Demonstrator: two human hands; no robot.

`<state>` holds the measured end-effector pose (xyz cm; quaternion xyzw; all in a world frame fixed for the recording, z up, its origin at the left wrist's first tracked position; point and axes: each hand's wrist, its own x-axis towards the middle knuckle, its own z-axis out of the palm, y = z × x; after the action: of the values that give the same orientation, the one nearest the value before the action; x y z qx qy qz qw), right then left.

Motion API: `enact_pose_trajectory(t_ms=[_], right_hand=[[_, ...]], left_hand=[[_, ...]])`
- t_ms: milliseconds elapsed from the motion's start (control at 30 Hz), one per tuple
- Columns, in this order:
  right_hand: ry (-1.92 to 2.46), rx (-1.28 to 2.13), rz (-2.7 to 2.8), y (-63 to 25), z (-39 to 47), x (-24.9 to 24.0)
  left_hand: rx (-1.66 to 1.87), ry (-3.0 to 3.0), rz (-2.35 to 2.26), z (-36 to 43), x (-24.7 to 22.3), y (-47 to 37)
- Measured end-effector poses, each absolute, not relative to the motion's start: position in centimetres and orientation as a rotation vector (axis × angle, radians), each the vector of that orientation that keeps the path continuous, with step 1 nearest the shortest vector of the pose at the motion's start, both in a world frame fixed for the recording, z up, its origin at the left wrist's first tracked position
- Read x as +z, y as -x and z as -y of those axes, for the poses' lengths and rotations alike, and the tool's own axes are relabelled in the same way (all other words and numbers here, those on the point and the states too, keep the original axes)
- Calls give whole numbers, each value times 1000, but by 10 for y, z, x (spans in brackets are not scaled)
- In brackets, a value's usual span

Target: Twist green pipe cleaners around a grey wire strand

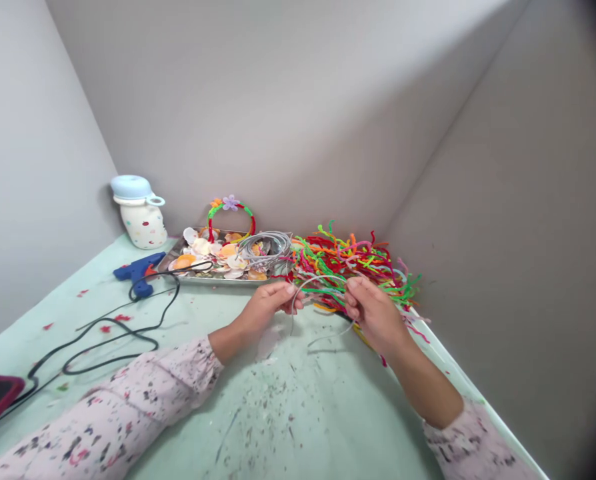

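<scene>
Wire [322, 277], thin, grey and smooth, bows into a low arch between two hands, nearer the person than the metal tray [213, 282] and off past its right end. One tail droops below the left hand [273, 303], which pinches the strand between thumb and fingers; another length curves out beneath the right hand [375, 313], whose fingers curl tightly round toward the thumb, gripping the strand.

To the right of the tray sprawls a heap of fuzzy chenille stems [358, 257], crinkled and tangled, in red, green, orange, pink and yellow. On the tray's right end sits a loose coil [245, 250] of similar grey strand, its rings overlapping a bed of ridged, fan-shaped seashells [203, 247] in cream and orange. Toward the tray's back rises a rounded hoop [253, 223], wrapped in plush red and green, bearing an orange and a purple flower [231, 203].

Left of the tray lies a blue pistol-shaped glue gun [141, 270], with black cord [171, 310] winding in slack loops nearby. Beyond it, left of the tray, a rounded white bottle [145, 227] stands upright under a pale blue cap. Beneath everything spreads a pale green tabletop [278, 427], speckled and smudged on the tray's near side.
</scene>
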<state>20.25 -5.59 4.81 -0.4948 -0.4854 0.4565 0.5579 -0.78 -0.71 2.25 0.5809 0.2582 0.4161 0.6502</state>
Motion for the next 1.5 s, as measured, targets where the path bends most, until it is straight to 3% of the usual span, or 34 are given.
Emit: enact_pose_trajectory(t_ms=[267, 1500], right_hand=[[875, 1292, 699, -206, 42, 21], [544, 1473, 532, -198, 49, 10]], left_hand=[[831, -1150, -489, 11, 16, 7], [915, -1040, -621, 6, 5, 2]])
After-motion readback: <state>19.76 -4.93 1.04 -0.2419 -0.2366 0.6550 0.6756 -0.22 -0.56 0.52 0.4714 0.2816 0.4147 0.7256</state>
